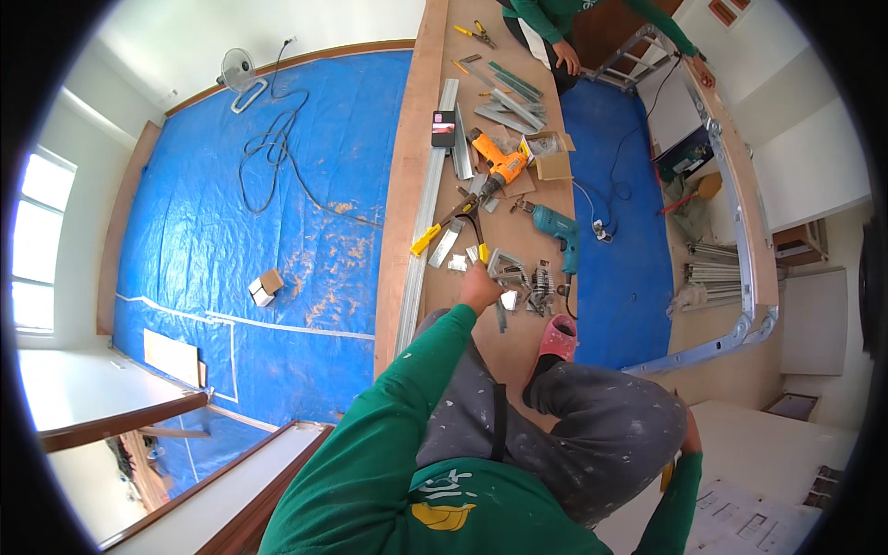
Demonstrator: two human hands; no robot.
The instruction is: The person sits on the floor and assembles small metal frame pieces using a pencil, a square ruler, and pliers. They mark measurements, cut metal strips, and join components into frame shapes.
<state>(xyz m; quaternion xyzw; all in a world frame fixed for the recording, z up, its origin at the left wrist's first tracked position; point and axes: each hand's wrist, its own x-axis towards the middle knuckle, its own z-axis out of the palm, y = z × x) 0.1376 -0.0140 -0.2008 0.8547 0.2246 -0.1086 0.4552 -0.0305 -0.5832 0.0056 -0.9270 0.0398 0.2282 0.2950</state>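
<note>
My left hand (479, 289) is closed around one yellow handle of a long-handled plier-like tool (449, 222). Its other yellow handle points left across a metal profile, and its jaws lie near an orange drill (504, 166). Just right of that hand are small metal brackets (506, 265) and a pile of screws or fasteners (541, 287). A teal drill (555, 227) rests a little farther right. My right hand (689, 430) is beside my bent knee, its fingers mostly hidden, so whether it holds anything cannot be told.
Long metal profiles (430, 199) run along the wooden platform (407, 139), with a phone-like box (444, 129) on them. A co-worker's hand (566, 57) shows at the far end. Blue sheeting (324, 166) lies lower on both sides, with a cable and fan (239, 69) at left.
</note>
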